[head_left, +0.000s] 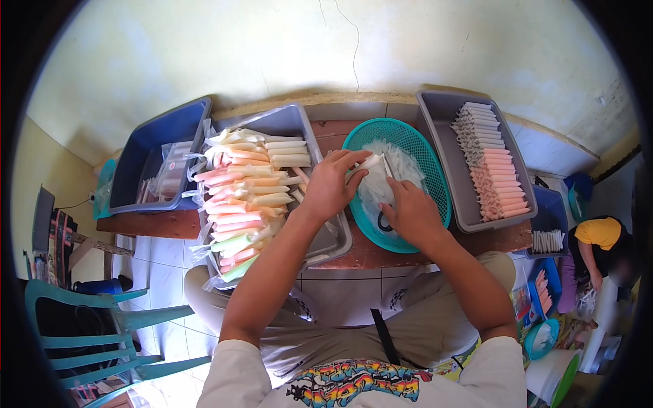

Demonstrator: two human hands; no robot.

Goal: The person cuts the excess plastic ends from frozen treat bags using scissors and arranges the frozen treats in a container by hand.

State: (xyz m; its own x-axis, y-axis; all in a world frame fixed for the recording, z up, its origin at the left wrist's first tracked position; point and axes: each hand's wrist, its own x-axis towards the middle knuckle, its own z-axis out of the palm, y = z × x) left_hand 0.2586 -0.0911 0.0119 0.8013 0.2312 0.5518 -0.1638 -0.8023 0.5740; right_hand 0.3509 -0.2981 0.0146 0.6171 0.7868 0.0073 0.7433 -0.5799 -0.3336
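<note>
My left hand [333, 182] is closed on a white plastic-wrapped ice pop [370, 162], whose end shows past the fingertips. My right hand [413, 216] grips a pair of scissors [386, 222]; one dark finger loop shows below the thumb, and the blades point up beside the wrapped end. Whether the blades touch the plastic, I cannot tell. Both hands are over a teal basket [441, 187] that holds clear plastic scraps [406, 163]. Left of it, a grey tub [299, 122] is heaped with pink, orange, cream and green ice pops [238, 197].
At right, a grey tub [469, 221] holds rows of white and pink ice pops [496, 163]. A blue tub [129, 173] stands far left on the wooden bench [381, 257]. A green chair [81, 340] is at lower left. Another person [598, 238] sits at far right near containers.
</note>
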